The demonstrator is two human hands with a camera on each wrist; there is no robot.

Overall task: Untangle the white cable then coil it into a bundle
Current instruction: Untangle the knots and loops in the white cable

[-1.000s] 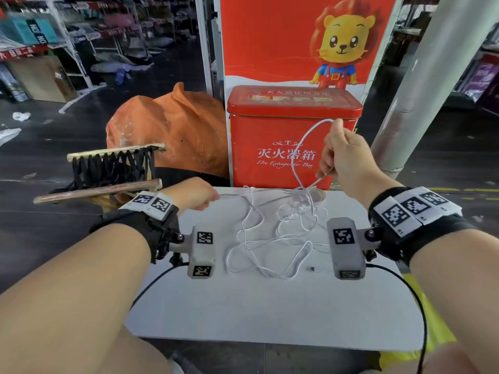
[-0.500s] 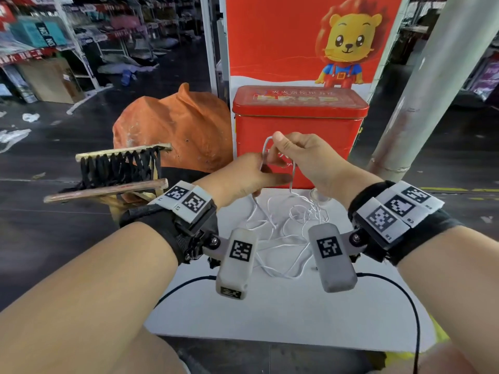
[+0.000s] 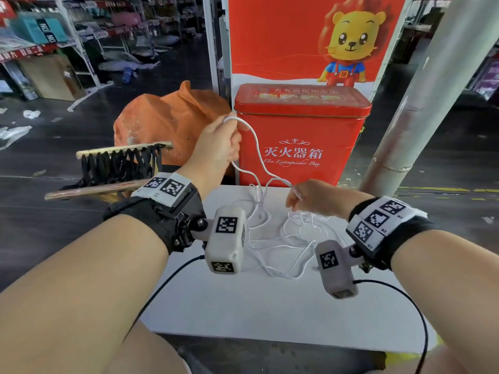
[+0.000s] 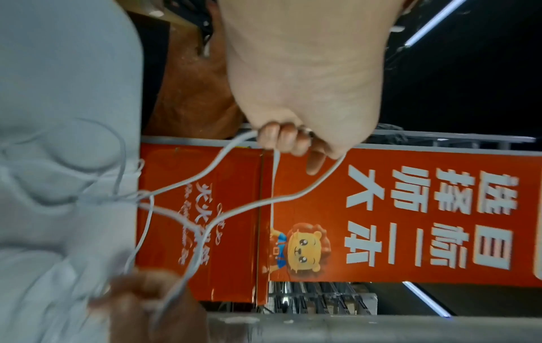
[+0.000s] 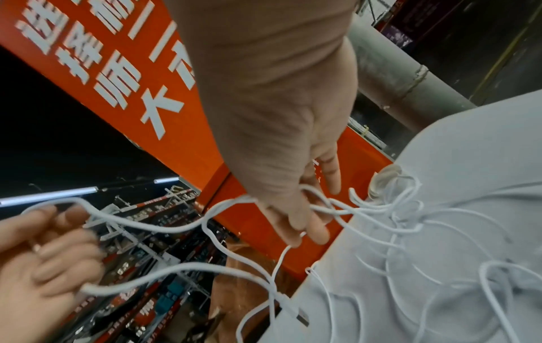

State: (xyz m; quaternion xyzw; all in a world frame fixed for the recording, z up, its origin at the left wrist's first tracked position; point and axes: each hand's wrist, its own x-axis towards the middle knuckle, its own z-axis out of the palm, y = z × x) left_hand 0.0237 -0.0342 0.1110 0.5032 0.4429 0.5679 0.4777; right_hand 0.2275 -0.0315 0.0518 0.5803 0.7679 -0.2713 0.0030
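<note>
Before the red fire extinguisher box (image 3: pixel 301 136), the left hand (image 3: pixel 216 149) pinched a raised loop of the white cable (image 3: pixel 258 147); the right hand (image 3: pixel 313 198) gripped strands lower down. Untangling seemingly remained: most cable lay knotted on the white table (image 3: pixel 270 314) below that box, needing loops drawn free

White table (image 3: pixel 270 314) carries tangled white cable (image 3: pixel 280 238).
</note>
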